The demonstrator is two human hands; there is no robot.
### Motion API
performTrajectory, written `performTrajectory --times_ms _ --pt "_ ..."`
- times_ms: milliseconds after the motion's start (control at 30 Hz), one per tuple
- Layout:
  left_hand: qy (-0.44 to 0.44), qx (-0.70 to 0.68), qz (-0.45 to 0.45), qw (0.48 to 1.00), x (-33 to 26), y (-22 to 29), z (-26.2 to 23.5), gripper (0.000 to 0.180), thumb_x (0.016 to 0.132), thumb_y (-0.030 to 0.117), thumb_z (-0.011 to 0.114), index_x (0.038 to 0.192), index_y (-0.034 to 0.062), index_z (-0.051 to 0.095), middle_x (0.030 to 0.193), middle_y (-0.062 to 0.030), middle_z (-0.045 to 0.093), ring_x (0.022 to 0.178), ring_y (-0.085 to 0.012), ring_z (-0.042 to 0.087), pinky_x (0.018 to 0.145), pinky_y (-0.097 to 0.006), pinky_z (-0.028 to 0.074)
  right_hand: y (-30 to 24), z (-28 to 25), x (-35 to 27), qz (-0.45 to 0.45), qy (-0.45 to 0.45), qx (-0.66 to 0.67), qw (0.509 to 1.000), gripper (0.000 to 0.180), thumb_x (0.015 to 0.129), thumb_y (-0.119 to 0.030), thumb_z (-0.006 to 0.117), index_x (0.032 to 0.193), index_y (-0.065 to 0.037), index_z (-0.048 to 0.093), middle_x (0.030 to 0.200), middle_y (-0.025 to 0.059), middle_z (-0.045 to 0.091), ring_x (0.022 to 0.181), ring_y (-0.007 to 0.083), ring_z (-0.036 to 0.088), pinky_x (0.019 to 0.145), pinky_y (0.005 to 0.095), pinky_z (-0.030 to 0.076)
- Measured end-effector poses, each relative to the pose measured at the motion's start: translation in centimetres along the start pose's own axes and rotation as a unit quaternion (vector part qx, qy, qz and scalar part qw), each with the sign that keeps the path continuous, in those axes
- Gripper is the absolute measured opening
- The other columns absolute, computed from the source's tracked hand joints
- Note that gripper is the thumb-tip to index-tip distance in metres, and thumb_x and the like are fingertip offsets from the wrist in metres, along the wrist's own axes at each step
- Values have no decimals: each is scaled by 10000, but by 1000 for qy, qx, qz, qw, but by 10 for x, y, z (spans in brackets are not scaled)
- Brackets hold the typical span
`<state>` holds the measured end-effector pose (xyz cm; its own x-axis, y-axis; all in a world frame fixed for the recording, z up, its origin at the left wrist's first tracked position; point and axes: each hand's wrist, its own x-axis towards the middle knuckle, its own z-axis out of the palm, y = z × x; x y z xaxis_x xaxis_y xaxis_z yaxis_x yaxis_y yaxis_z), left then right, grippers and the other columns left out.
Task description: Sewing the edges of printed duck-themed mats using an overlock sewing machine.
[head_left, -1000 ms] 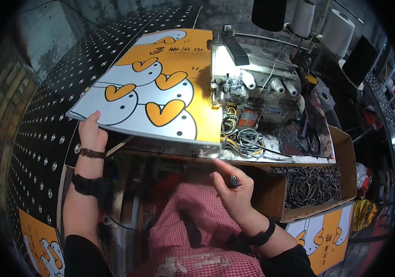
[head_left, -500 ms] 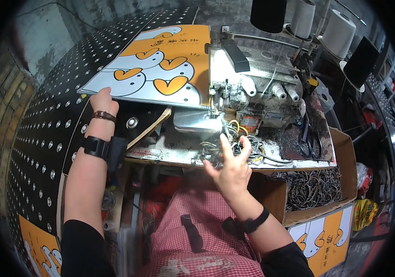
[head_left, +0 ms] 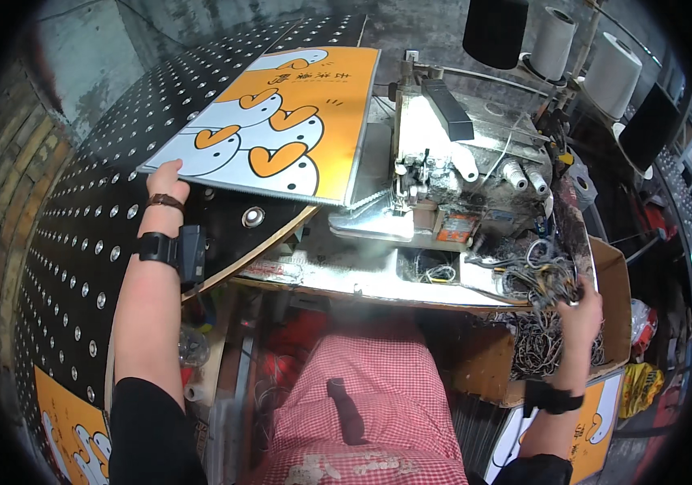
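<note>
My left hand (head_left: 166, 179) grips the near left corner of an orange mat (head_left: 338, 153) printed with white cartoon ducks. The mat lies tilted on the black studded table, its right edge beside the overlock sewing machine (head_left: 475, 174). A twisted thread chain (head_left: 372, 200) stretches from the mat's near right corner to the lit needle area. My right hand (head_left: 582, 318) is at the right end of the machine table, fingers closed around a tangle of thread trimmings (head_left: 536, 273), grey and black with some yellow.
A cardboard box (head_left: 487, 368) of similar trimmings stands below the table's right end. Thread cones (head_left: 611, 73) stand behind the machine. The black table (head_left: 87, 234) with silvery studs spreads to the left. More printed mats (head_left: 67, 428) hang or lie low on both sides.
My right hand has swept right from near the needle area, and the trimmings have moved with it to the table's right end. The mat has shifted left, away from the needle.
</note>
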<state>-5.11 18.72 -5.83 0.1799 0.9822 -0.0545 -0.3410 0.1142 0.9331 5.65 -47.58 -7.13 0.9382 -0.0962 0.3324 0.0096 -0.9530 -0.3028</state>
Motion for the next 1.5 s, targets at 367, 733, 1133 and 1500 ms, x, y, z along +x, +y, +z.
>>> performTrajectory --times_ms 367,733,1133,1500 --pt "-595 359 535 481 -187 7 95 372 694 -56 487 1040 58 563 1067 -123 545 894 -252 497 770 -310 429 -134 22 -44 -294 -134 375 869 326 701 90 515 1011 5 457 951 114 481 829 187 528 710 280 442" --pt "-749 147 132 633 -198 13 114 152 677 -76 562 782 29 528 893 -22 476 820 -95 493 693 -224 446 -259 45 -57 168 -595 637 461 414 877 -487 373 784 -116 532 558 -62 379 467 46 310 432 194 256" --pt "-724 182 112 656 -190 5 110 106 700 -24 625 760 19 550 929 -38 479 819 -84 480 676 -206 436 -278 56 -55 192 -577 693 386 440 890 -484 283 684 -132 449 497 -72 339 409 56 263 383 199 227" --pt "-718 175 105 666 -187 0 111 127 700 62 662 763 16 562 938 -51 474 837 -105 461 723 -222 391 -275 59 -56 184 -579 710 357 443 897 -482 294 695 -124 460 505 -73 343 403 47 232 375 196 195"
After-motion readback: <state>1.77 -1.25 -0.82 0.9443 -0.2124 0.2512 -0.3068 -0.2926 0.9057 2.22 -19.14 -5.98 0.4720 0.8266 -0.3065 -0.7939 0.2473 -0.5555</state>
